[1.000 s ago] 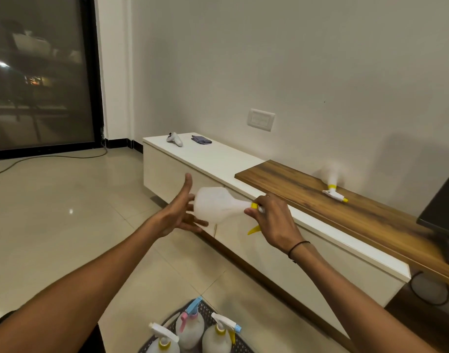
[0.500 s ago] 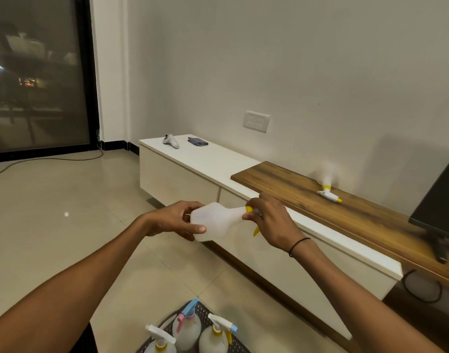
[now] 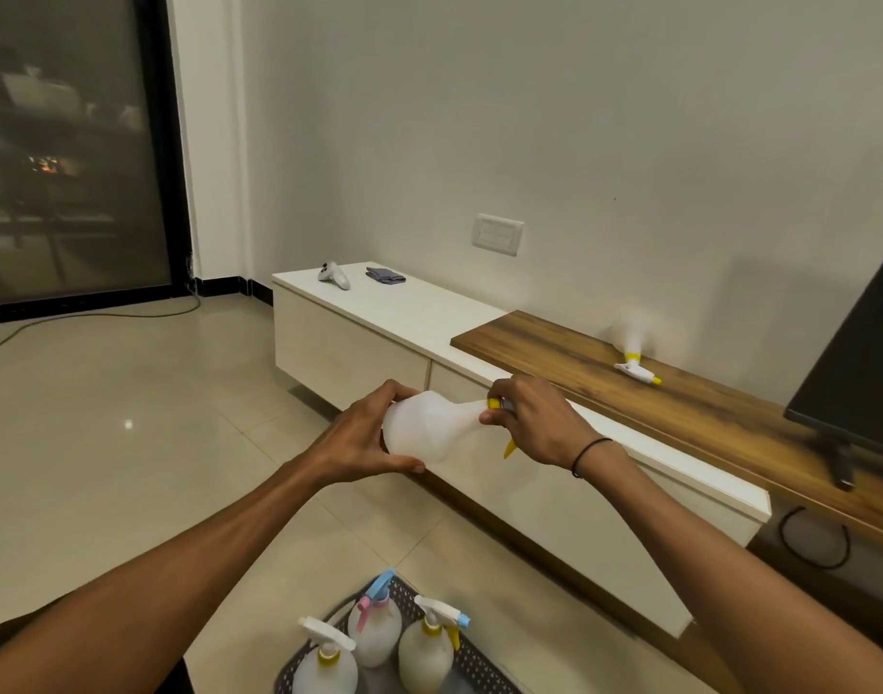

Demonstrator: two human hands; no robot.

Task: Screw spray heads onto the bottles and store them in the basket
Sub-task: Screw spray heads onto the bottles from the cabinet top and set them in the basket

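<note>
Both hands clamp one bottle (image 3: 424, 433), left hand (image 3: 364, 438) on its body, right hand (image 3: 534, 423) at its yellow spray head (image 3: 497, 410), above the near basket (image 3: 479, 663) of three bottles (image 3: 374, 638), another bottle (image 3: 632, 343) lying on the wooden shelf (image 3: 554, 353) far right.

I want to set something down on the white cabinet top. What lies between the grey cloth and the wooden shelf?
In the head view, nothing: the white cabinet top is bare between the grey cloth and the wooden shelf.

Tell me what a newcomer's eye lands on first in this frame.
At centre, the left hand grips a translucent white plastic bottle held sideways while the right hand holds its yellow spray head. Below, a dark perforated basket holds three finished spray bottles; another lies on the wooden shelf.
</note>
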